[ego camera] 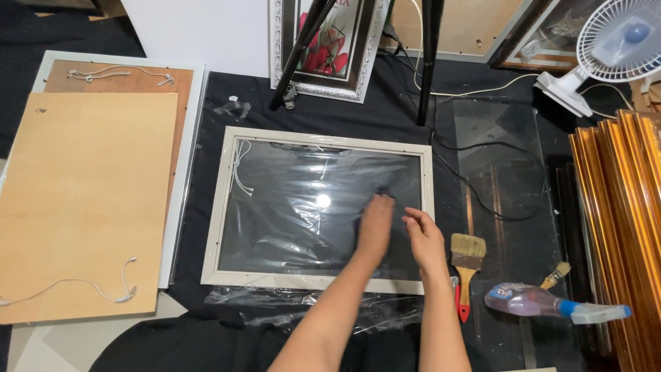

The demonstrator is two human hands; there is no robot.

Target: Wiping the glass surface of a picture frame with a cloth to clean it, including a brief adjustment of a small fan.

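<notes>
A cream picture frame (222, 207) with a glass pane lies flat on black cloth, and a white cord (239, 169) rests on the glass at its upper left. My left hand (376, 227) presses palm down on a dark cloth (383, 191) on the right half of the glass. My right hand (425, 239) hovers just beside it over the frame's right edge. Its fingers are spread and it holds nothing.
A wide paintbrush (467, 253), a red-handled tool (458, 303), a small brush (556, 274) and a spray bottle (544, 302) lie to the right. Gold mouldings (620, 227) line the right edge. A wooden backing board (89, 200) lies to the left. Tripod legs (427, 62), a flower picture (330, 41) and a fan (620, 41) stand behind.
</notes>
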